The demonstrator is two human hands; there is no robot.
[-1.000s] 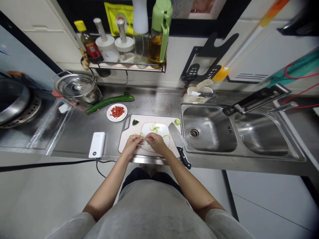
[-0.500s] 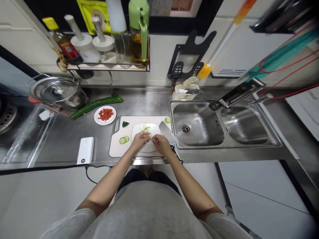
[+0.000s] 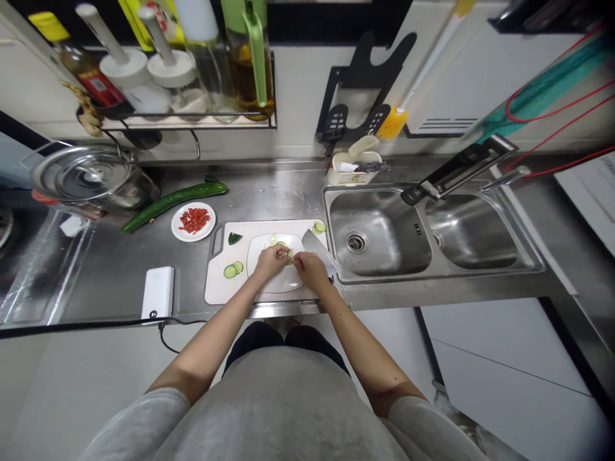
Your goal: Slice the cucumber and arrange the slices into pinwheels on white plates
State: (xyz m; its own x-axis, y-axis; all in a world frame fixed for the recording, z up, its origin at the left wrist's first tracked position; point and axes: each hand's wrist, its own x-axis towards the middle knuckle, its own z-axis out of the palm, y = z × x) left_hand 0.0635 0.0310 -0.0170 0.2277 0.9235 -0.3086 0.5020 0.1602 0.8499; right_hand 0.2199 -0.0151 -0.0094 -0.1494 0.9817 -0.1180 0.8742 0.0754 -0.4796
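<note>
Between the fingertips of my left hand (image 3: 270, 261) and my right hand (image 3: 310, 267), a thin cucumber slice (image 3: 289, 255) is pinched. Both hands are closed over a white plate (image 3: 262, 246), which lies on a pale cutting board (image 3: 216, 293). A few more slices show on the plate behind my left hand. Cucumber slices (image 3: 231, 271) rest at the board's left, below a dark green cucumber end (image 3: 234, 238). More slices (image 3: 319, 226) sit at its upper right corner. Beside my right hand lies a knife (image 3: 317, 246), its handle mostly hidden by my wrist.
A long cucumber (image 3: 175, 203) and a small plate of red pieces (image 3: 193, 221) are at the back left, near a steel pot (image 3: 100, 186). A white power bank (image 3: 158, 293) with a cable lies at the front edge. To the right is a double sink (image 3: 379, 240).
The camera view has shifted slightly, so the counter appears a little lower left. My hands stay over the plate with the slice, their fingers moved only slightly.
</note>
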